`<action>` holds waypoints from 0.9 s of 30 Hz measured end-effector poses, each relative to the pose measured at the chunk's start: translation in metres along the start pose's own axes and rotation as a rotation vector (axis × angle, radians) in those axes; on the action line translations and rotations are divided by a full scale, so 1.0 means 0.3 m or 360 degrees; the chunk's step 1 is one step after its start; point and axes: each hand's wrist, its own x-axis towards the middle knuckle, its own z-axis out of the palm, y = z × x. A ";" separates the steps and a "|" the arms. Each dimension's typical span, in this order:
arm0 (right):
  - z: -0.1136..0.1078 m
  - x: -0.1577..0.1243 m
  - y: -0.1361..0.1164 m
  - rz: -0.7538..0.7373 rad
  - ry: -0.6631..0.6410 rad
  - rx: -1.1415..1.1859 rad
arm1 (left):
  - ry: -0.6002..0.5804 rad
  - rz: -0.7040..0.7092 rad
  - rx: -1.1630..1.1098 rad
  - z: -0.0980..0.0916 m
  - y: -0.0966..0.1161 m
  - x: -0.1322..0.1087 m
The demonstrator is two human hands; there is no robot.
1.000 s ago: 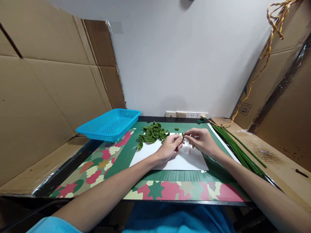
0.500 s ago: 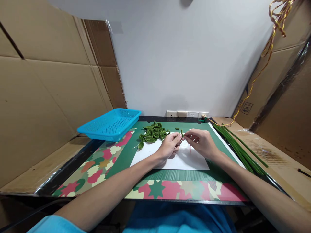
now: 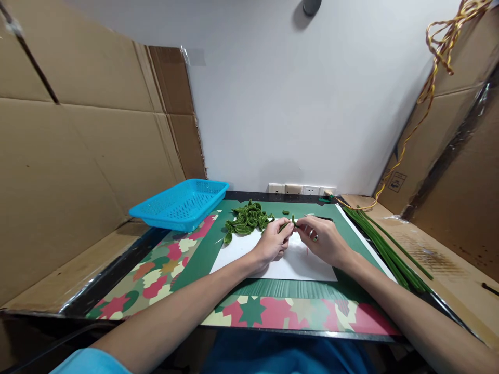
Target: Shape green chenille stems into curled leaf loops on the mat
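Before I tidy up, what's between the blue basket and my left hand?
The head view shows green mat, then the pile of fuzzy green loops, lying partly on white paper.

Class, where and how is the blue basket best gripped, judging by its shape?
Probably grip the blue basket by its rim on the side toward the green mat, coming from above: the lip stands raised and exposed there, while the opposite side faces the cardboard.

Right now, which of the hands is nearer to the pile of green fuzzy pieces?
Left. The left hand is just to the right of the pile and a little closer to the person; the right hand is farther right, beyond the left one.
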 end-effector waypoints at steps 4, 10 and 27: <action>0.007 -0.001 -0.007 -0.0054 0.0041 -0.0012 | 0.0067 0.0121 0.0065 0.000 0.008 -0.007; 0.008 -0.005 -0.007 -0.0147 0.0100 -0.0075 | 0.0088 0.0152 0.0077 -0.003 0.017 -0.012; -0.011 -0.004 0.022 -0.0404 0.0047 -0.0458 | 0.0056 0.0034 -0.0054 -0.013 0.025 -0.013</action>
